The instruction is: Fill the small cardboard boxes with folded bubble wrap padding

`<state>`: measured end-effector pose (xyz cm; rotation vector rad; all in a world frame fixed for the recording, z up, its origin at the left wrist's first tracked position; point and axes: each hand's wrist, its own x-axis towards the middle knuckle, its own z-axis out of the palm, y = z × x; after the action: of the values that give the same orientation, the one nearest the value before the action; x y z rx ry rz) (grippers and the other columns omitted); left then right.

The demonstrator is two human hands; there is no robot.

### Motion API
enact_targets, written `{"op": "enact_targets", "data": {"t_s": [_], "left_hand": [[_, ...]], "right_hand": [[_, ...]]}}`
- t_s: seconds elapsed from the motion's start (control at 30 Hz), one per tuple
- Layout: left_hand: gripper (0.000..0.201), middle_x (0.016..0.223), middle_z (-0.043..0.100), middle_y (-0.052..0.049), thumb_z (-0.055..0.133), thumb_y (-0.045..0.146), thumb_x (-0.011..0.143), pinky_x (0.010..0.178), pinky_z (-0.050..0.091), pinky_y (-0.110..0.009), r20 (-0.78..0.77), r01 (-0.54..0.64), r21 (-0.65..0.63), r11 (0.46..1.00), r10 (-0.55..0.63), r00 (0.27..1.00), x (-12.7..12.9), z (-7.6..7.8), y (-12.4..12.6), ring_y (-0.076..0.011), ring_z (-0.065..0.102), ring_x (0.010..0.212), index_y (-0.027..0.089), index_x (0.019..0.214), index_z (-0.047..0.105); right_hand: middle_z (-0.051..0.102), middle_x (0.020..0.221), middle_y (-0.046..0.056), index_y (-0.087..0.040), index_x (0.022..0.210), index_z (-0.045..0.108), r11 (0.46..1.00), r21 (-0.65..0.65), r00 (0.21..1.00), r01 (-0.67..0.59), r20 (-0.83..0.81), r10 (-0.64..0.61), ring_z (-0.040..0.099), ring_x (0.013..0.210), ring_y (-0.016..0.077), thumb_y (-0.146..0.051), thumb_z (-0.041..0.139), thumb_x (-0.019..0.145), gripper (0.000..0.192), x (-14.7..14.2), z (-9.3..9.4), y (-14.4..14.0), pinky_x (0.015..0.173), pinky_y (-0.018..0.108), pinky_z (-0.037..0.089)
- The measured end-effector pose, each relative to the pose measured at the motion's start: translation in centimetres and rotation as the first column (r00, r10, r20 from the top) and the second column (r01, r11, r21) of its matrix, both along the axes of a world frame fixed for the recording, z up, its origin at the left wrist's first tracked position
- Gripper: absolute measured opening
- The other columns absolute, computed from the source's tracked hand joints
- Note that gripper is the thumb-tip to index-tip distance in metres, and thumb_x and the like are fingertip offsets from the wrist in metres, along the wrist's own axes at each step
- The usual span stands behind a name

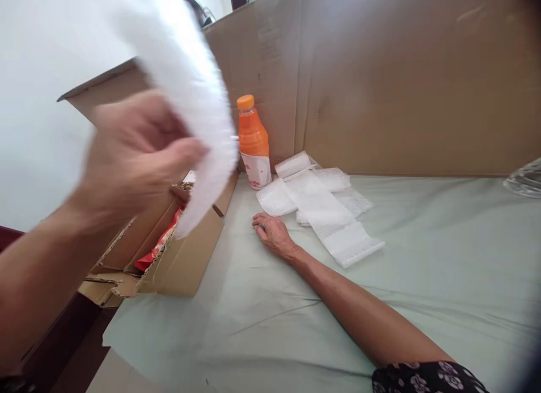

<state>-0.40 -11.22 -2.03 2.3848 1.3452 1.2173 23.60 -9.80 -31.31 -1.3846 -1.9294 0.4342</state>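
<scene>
Raised at the upper left, my left hand (135, 151) is closed on a strip of white bubble wrap (203, 94), pinched between thumb and fingers. The strip curves upward and down past the thumb, blurred by motion. My right hand (274, 234) rests on the pale green cloth, its fingers loosely bent with nothing seen in them, and a ring shows on one finger. Just beyond and right of it lie several folded pieces of bubble wrap (325, 204), overlapping one another. An orange bottle (253, 137) with an orange cap stands upright behind my right hand.
An opened cardboard box (190, 263) at the left contains a red packet (156, 249). Tall cardboard (401, 89) closes off the back. Clear plastic (526, 179) lies at the far right edge. Pale green cloth (262, 325) covers the surface, wrinkled in places.
</scene>
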Motion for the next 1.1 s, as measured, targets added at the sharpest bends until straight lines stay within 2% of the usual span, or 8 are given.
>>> {"op": "enact_targets", "data": {"t_s": [0.07, 0.13, 0.23, 0.37, 0.5, 0.6, 0.8, 1.1], "left_hand": [[0.004, 0.078, 0.064, 0.004, 0.068, 0.017, 0.08, 0.073, 0.056, -0.032, -0.054, 0.278, 0.049, 0.959, -0.276, 0.96, 9.3, -0.8, 1.5, -0.0129, 0.065, 0.074, 0.016, 0.083, 0.069], [0.007, 0.076, 0.063, 0.002, 0.064, 0.012, 0.08, 0.074, 0.057, -0.033, -0.115, 0.348, -0.004, 0.937, -0.346, 0.931, 15.0, -2.4, 3.5, -0.0129, 0.064, 0.071, 0.018, 0.082, 0.065], [0.04, 0.097, 0.068, -0.003, 0.065, 0.008, 0.074, 0.088, 0.057, -0.042, -0.229, 0.23, -0.106, 0.967, -0.249, 0.941, 18.5, -6.2, 7.0, -0.0214, 0.067, 0.091, 0.02, 0.112, 0.063], [0.04, 0.124, 0.065, -0.013, 0.059, 0.005, 0.078, 0.106, 0.048, -0.053, -0.338, -0.029, -0.236, 0.971, -0.054, 0.94, 20.3, -11.8, 9.1, -0.0319, 0.061, 0.122, 0.02, 0.115, 0.064], [0.034, 0.127, 0.066, -0.018, 0.063, 0.006, 0.076, 0.109, 0.042, -0.06, -0.359, -0.107, -0.338, 0.935, -0.023, 0.933, 20.7, -16.6, 8.2, -0.0394, 0.057, 0.129, 0.019, 0.107, 0.07], [0.028, 0.119, 0.071, -0.018, 0.071, 0.014, 0.077, 0.103, 0.05, -0.053, -0.327, -0.125, -0.43, 0.894, -0.025, 0.945, 19.8, -19.3, 7.6, -0.0376, 0.064, 0.119, 0.017, 0.104, 0.073], [0.039, 0.137, 0.064, -0.014, 0.064, 0.027, 0.09, 0.115, 0.044, -0.039, -0.113, -0.074, -0.399, 0.914, 0.031, 0.993, 16.7, -22.1, 4.6, -0.0268, 0.059, 0.132, 0.018, 0.127, 0.068], [0.036, 0.134, 0.068, -0.011, 0.042, 0.028, 0.102, 0.116, 0.045, -0.034, 0.169, -0.007, -0.387, 0.922, 0.078, 0.982, 10.6, -27.3, -1.0, -0.0207, 0.062, 0.13, 0.019, 0.127, 0.067]], "right_hand": [[0.075, 0.112, 0.008, -0.019, 0.093, 0.076, 1.0, -0.001, 1.0, 0.002, 0.008, -0.002, 0.068, 0.102, 0.0221, -0.01, 0.055, 0.086, 0.023, 0.0, 0.0, 0.0, 0.094, 0.034, 0.048], [0.075, 0.112, 0.009, -0.018, 0.094, 0.076, 1.0, -0.004, 1.0, 0.002, 0.011, -0.002, 0.069, 0.101, 0.0222, -0.009, 0.055, 0.085, 0.024, 0.0, 0.0, 0.0, 0.094, 0.034, 0.048], [0.075, 0.11, 0.009, -0.018, 0.094, 0.076, 1.0, -0.006, 1.0, -0.005, 0.01, 0.005, 0.068, 0.101, 0.0224, -0.008, 0.054, 0.084, 0.026, 0.0, -0.1, 0.0, 0.094, 0.033, 0.048], [0.075, 0.104, 0.01, -0.017, 0.092, 0.076, 1.0, -0.003, 1.0, -0.016, 0.023, 0.016, 0.068, 0.101, 0.0233, -0.008, 0.054, 0.084, 0.025, 0.0, 0.1, 0.0, 0.095, 0.034, 0.047], [0.075, 0.099, 0.011, -0.016, 0.09, 0.075, 1.0, -0.001, 0.999, -0.002, 0.045, 0.002, 0.068, 0.099, 0.0257, -0.009, 0.054, 0.084, 0.023, -0.2, 0.3, 0.0, 0.095, 0.037, 0.046], [0.075, 0.099, 0.014, -0.014, 0.092, 0.075, 1.0, 0.001, 0.998, 0.021, 0.052, -0.021, 0.067, 0.098, 0.0282, -0.011, 0.054, 0.083, 0.023, -0.3, 0.2, 0.1, 0.092, 0.038, 0.048], [0.074, 0.113, 0.015, -0.014, 0.112, 0.073, 0.998, 0.012, 0.996, 0.067, 0.053, -0.068, 0.064, 0.107, 0.0295, -0.013, 0.054, 0.087, 0.031, -0.8, -0.2, 0.5, 0.094, 0.039, 0.047], [0.074, 0.106, 0.013, -0.014, 0.102, 0.073, 0.999, -0.031, 0.987, -0.013, 0.163, 0.018, 0.063, 0.102, 0.025, -0.015, 0.05, 0.094, 0.024, -0.4, 1.0, -0.8, 0.093, 0.037, 0.043]]}}
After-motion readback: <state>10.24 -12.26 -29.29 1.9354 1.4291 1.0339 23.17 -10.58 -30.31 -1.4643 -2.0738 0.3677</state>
